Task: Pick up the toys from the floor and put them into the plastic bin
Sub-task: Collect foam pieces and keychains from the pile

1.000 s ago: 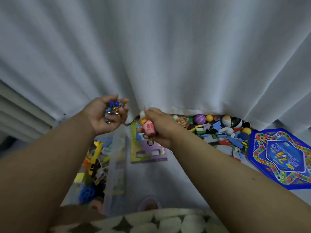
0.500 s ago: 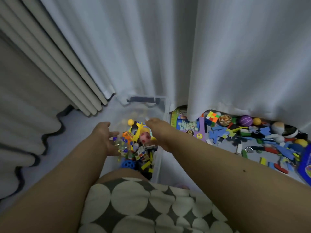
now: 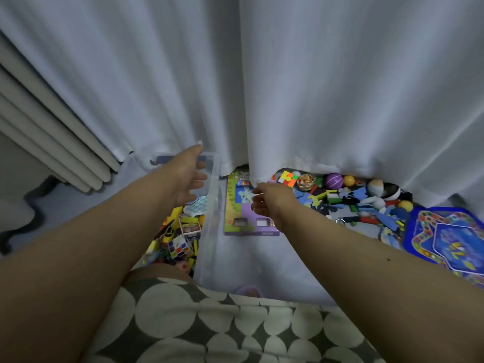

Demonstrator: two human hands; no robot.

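Your left hand hangs over the far end of the clear bin, fingers spread and holding nothing. Your right hand is just outside the bin's right wall, above the green and purple box; its fingers are loosely curled and apart, also empty. The bin already holds a heap of toys, with a white cube on top near a small box. More toys lie on the floor to your right: a bright cube, a purple ball, a yellow ball, blue pieces and a blue board. The white curtain drapes over the back edge of that pile and the box's top. Your patterned garment hides the bin's near end.
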